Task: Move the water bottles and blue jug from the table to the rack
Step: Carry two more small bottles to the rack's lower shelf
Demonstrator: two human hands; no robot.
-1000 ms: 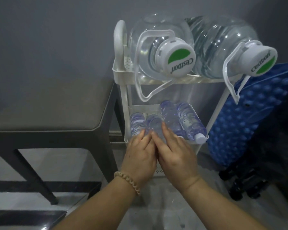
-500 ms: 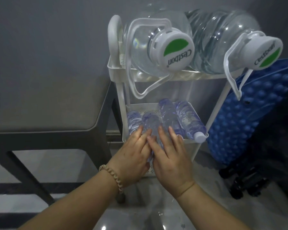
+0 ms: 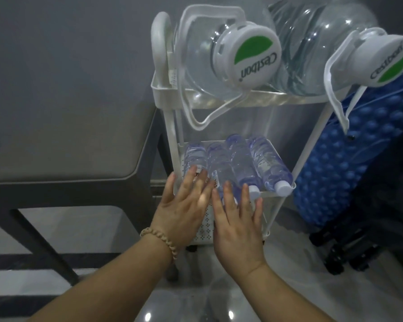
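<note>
Clear plastic water bottles (image 3: pixel 237 166), four, lie side by side on the rack's (image 3: pixel 165 89) mid shelf, caps toward 6 o'clock. Two big jugs (image 3: pixel 205 54) lie on the top shelf at 12. Left hand (image 3: pixel 184 205) & right hand (image 3: pixel 237 226) lie flat at the shelf front, fingers straight, gripping nothing. Step looks like lining-up; next prob. calls for easing hands off w/o rolling bottles. Table (image 3: pixel 56 147) sits at 9.

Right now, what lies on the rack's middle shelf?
Four water bottles lie side by side, two white caps showing. The left hand and right hand cover the other two bottles' front ends.
</note>
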